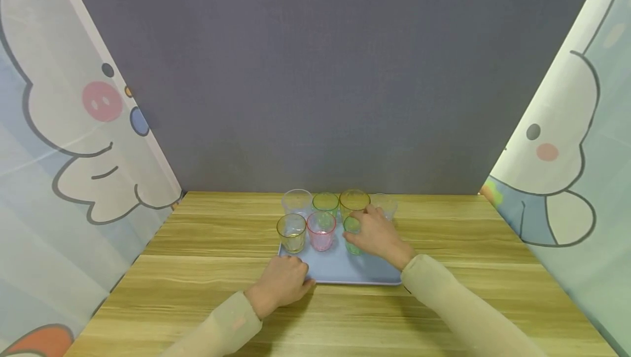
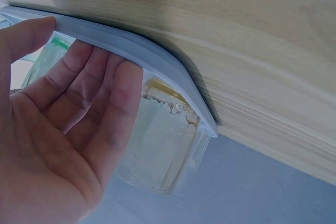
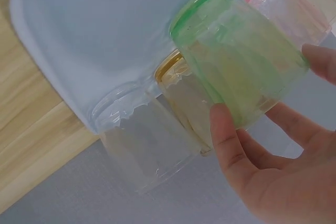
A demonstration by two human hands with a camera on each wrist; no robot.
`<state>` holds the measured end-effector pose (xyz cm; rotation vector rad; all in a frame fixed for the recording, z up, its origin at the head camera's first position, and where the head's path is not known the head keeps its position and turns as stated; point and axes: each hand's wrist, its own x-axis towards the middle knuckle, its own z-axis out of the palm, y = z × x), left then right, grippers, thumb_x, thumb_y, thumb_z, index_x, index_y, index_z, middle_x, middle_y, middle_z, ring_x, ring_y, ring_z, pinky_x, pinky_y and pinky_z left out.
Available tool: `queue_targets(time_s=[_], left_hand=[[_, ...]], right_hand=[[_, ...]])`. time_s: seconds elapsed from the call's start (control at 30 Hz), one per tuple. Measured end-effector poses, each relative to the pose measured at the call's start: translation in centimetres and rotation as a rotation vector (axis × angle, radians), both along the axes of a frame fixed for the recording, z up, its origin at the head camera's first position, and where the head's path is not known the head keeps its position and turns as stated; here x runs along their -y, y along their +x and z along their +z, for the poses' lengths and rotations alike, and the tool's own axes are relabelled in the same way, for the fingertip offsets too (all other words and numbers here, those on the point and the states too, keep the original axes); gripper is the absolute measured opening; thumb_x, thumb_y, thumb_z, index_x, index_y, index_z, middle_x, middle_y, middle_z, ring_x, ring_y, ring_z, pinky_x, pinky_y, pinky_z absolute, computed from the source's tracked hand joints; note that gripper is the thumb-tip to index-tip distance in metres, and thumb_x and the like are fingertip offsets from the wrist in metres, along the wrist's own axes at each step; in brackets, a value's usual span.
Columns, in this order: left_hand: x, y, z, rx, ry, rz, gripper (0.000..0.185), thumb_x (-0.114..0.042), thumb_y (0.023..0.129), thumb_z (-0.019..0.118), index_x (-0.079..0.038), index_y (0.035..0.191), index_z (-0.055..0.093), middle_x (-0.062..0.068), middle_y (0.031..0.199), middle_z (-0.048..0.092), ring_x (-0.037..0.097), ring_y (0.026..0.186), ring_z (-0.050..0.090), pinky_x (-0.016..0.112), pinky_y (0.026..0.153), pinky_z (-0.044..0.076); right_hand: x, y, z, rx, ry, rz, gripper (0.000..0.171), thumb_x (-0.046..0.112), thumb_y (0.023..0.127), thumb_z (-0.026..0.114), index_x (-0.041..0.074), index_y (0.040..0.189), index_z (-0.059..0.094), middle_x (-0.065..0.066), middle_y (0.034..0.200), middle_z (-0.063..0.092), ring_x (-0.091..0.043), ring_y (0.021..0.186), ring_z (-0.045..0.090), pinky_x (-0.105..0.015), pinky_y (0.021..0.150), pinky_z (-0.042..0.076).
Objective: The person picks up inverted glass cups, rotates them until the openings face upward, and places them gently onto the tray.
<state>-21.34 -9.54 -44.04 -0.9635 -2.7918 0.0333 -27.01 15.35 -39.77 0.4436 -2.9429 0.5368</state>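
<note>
My right hand (image 1: 377,235) holds a green-tinted glass (image 3: 239,59) near its rim, thumb and fingers around the sides. In the head view this glass stands over the right part of a pale blue tray (image 1: 345,272); whether its base touches the tray I cannot tell. To its left are a pink-rimmed glass (image 1: 321,236) and an amber-rimmed glass (image 1: 292,236). My left hand (image 1: 282,283) is at the tray's front left corner. In the left wrist view its loosely bent fingers (image 2: 123,85) touch the tray's rim (image 2: 121,40).
Behind the front glasses stand a clear glass (image 1: 297,199), another green glass (image 1: 325,201), a larger amber-rimmed glass (image 1: 352,203) and a second clear glass (image 1: 388,203). The wooden table (image 1: 222,225) ends at a grey panel (image 1: 315,83). Cartoon-printed curtains (image 1: 49,182) hang on both sides.
</note>
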Motion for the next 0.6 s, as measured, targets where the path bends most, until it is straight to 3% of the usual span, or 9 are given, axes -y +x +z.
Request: queue_targets(time_s=[0.2, 0.37, 0.5, 0.6], left_hand=[[0.3, -0.1, -0.1, 0.041, 0.008, -0.008, 0.051, -0.039, 0.093, 0.072, -0.021, 0.056, 0.042, -0.009, 0.054, 0.038, 0.004, 0.047, 0.035, 0.020, 0.039, 0.032], [0.7, -0.3, -0.1, 0.081, 0.039, -0.022, 0.047, -0.038, 0.094, 0.070, -0.020, 0.059, 0.045, -0.008, 0.055, 0.040, 0.004, 0.048, 0.036, 0.021, 0.041, 0.033], [1.0, -0.4, -0.1, 0.058, 0.067, -0.045, 0.036, -0.031, 0.094, 0.070, -0.016, 0.065, 0.056, -0.006, 0.059, 0.049, 0.007, 0.052, 0.048, 0.024, 0.043, 0.041], [1.2, -0.7, 0.2, -0.008, 0.099, -0.062, 0.030, -0.026, 0.093, 0.072, -0.015, 0.068, 0.059, -0.005, 0.062, 0.053, 0.012, 0.056, 0.056, 0.027, 0.047, 0.045]], right_hand=[[-0.2, 0.0, -0.1, 0.012, -0.001, -0.015, 0.059, 0.045, 0.088, 0.075, 0.009, 0.134, 0.066, -0.018, 0.121, 0.058, -0.035, 0.105, 0.054, -0.052, 0.074, 0.055], [-0.5, 0.2, 0.2, 0.021, -0.018, -0.020, 0.061, 0.046, 0.089, 0.073, 0.008, 0.136, 0.065, -0.016, 0.123, 0.058, -0.034, 0.106, 0.054, -0.050, 0.075, 0.055], [-1.0, 0.6, 0.5, 0.009, -0.046, -0.032, 0.060, 0.045, 0.090, 0.072, 0.004, 0.133, 0.066, -0.017, 0.123, 0.060, -0.036, 0.109, 0.055, -0.052, 0.082, 0.053], [-1.5, 0.9, 0.6, -0.015, -0.058, -0.036, 0.058, 0.044, 0.091, 0.071, 0.003, 0.131, 0.066, -0.019, 0.122, 0.062, -0.038, 0.110, 0.057, -0.055, 0.085, 0.053]])
